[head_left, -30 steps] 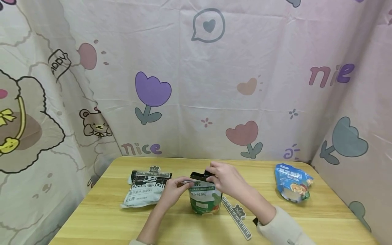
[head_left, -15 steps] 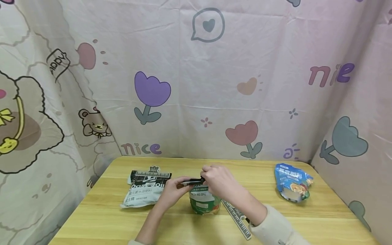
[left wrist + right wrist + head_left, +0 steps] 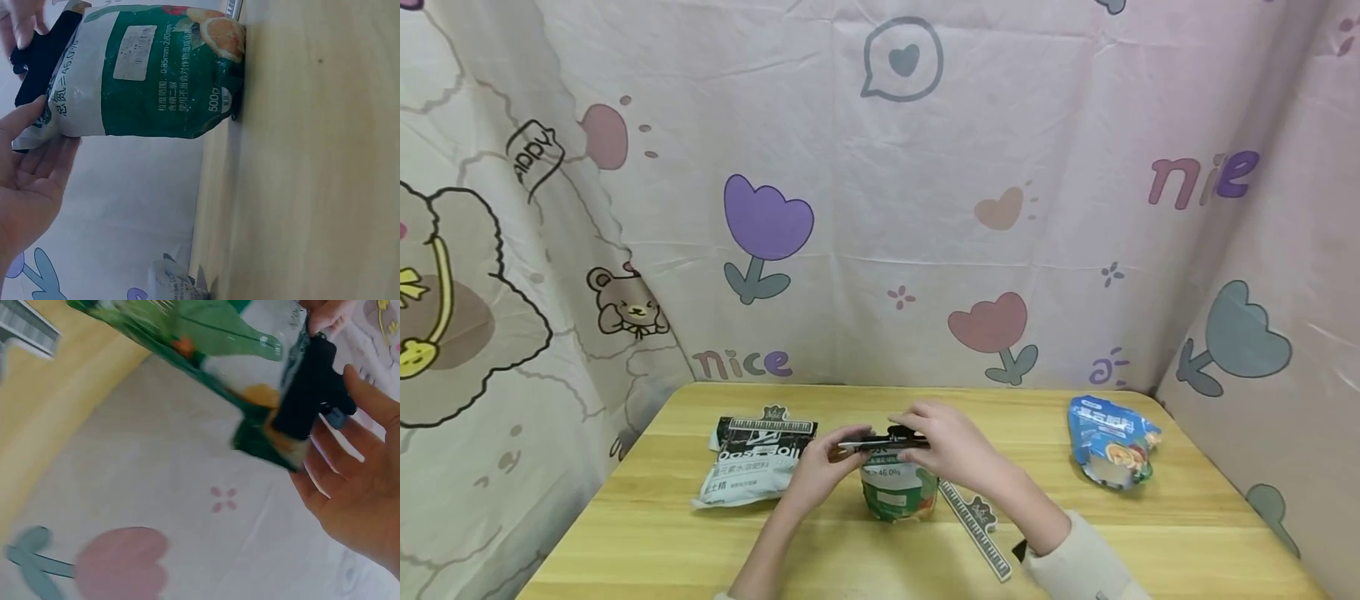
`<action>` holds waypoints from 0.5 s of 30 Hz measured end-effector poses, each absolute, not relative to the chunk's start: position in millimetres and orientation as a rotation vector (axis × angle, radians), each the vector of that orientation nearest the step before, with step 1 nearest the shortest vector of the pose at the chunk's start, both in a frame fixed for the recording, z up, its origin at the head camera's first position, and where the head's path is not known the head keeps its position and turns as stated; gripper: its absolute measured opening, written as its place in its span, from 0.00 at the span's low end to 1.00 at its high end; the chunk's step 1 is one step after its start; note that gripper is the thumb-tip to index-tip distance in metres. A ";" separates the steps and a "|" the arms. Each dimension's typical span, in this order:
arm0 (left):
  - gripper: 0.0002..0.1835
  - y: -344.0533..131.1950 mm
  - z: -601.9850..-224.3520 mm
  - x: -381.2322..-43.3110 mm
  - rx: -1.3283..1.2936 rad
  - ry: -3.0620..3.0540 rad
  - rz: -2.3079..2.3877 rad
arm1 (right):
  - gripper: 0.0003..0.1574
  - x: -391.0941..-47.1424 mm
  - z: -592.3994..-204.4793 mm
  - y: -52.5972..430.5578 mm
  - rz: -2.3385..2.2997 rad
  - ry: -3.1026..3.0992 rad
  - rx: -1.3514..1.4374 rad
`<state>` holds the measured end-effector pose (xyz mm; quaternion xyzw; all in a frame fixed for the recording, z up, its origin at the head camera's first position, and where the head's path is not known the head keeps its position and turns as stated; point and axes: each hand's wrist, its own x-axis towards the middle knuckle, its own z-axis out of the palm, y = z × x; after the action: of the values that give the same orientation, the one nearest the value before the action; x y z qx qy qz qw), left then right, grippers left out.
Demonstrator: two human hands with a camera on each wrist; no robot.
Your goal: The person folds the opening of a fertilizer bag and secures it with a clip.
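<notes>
The green and white bag [image 3: 898,496] stands upright on the wooden table [image 3: 850,562], near its middle. The black clip [image 3: 306,390] lies across the top of this bag. The left hand [image 3: 822,468] pinches the top left corner of the bag, thumb in front and fingers behind. The right hand [image 3: 951,446] has thumb and fingers curled round the right part of the clip (how firmly they press cannot be told). A patterned clip [image 3: 973,529] lies flat on the table, just right of the bag. To the left lies the black and white bag [image 3: 748,479], a keyboard-print clip [image 3: 772,426] across its top. The blue pouch [image 3: 1112,442] lies well apart, toward the right edge. A printed curtain [image 3: 865,167] hangs behind the table.
</notes>
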<state>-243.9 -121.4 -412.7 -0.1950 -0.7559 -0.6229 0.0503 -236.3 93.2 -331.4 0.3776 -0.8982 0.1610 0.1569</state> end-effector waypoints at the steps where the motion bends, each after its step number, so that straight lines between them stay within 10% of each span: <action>1: 0.24 -121.6 -414.6 -243.0 -0.584 -2.321 -1.907 | 0.32 -236.2 -335.0 98.3 0.558 -2.607 1.034; 15: 0.43 -114.3 -436.7 -227.7 -0.704 -2.718 -1.863 | 0.39 -227.5 -394.6 138.2 1.826 -2.809 0.652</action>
<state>-227.7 -114.3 -436.7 -0.2076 -0.8014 -0.5493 -0.1136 -227.5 138.2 -394.6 0.1893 -0.8154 0.5300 -0.1354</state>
